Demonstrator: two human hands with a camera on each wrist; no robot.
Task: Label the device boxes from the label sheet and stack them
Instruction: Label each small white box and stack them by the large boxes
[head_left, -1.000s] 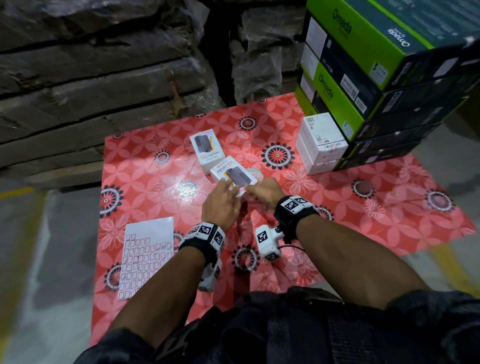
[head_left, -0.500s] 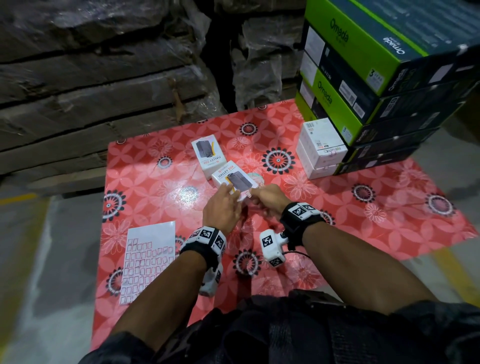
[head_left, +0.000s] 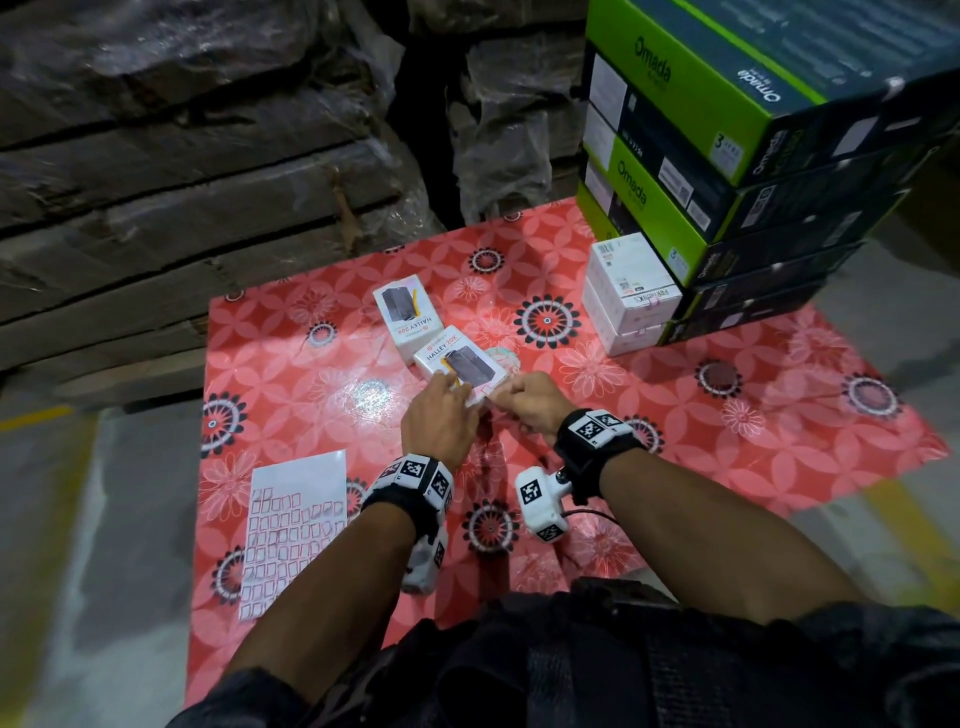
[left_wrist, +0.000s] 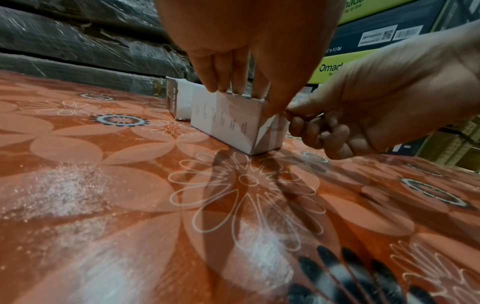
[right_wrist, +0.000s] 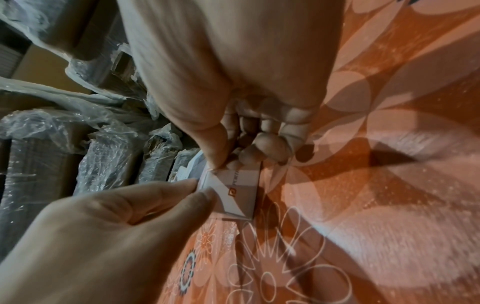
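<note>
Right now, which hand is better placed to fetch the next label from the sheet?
Left. The label sheet lies on the left hand's side; the right hand would have to cross over.

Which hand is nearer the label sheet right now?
Left. The left hand is on the near Halley box, on the same side as the label sheet; the right hand is on the box's far side from it.

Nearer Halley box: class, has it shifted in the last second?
No; the nearer Halley box sits just as close to the farther Halley box.
</note>
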